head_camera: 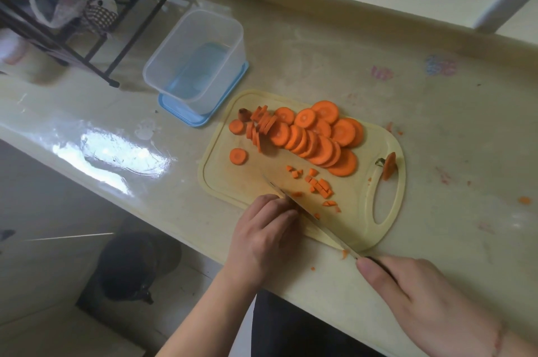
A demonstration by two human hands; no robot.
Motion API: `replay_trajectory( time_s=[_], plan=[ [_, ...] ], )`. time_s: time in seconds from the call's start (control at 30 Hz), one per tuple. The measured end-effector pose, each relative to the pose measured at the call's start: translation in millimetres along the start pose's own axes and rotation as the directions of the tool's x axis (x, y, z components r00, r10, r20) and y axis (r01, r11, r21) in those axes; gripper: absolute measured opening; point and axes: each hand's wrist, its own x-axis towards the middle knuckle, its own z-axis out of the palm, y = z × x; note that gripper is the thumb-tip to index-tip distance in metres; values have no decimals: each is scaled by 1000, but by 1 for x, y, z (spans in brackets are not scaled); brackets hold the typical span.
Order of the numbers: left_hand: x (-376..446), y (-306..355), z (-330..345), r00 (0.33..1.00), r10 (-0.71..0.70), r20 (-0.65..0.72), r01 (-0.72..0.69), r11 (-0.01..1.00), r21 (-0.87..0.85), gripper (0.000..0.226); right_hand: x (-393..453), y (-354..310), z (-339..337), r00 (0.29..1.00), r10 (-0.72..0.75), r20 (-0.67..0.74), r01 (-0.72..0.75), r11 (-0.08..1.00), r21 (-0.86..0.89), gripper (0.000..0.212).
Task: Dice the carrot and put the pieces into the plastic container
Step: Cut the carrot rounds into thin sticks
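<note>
Several round carrot slices [317,140] lie in a fanned row across a cream cutting board [233,179]. A small heap of diced carrot pieces [318,183] sits nearer me on the board. My right hand [422,295] grips the dark handle of a knife [317,224], whose blade runs diagonally over the board's front edge. My left hand [266,236] rests with curled fingers against the blade's left side; whatever it holds down is hidden. The clear plastic container [163,65] stands beyond the board on its blue lid [186,118], holding no carrot.
A carrot end piece [389,166] lies by the board's handle hole. Small carrot scraps [525,200] dot the counter. A black wire rack [87,33] with bags stands at the far left. The counter's front edge [180,237] drops to the floor, where a dark object [136,263] sits.
</note>
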Motion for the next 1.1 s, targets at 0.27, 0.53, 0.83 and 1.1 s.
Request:
replay_trajectory(
  time_s=[0.27, 0.53, 0.83, 1.1],
  plan=[
    [4, 2, -1, 999, -36, -15, 36, 999, -21, 13, 3, -7, 6, 1000, 10, 4, -10, 999, -34, 74],
    [6, 5, 0, 998, -57, -11, 57, 998, 2, 7, 29, -17, 9, 999, -47, -8, 47, 999, -10, 70],
    [30, -3, 4, 996, -77, 47, 79, 996, -49, 12, 19, -11, -5, 998, 45, -40, -42, 996, 80, 67],
    [14, 4, -55, 966, -151, -210, 124, 983, -136, 19, -3, -7, -7, 999, -1, -52, -13, 965, -262, 86]
  ],
)
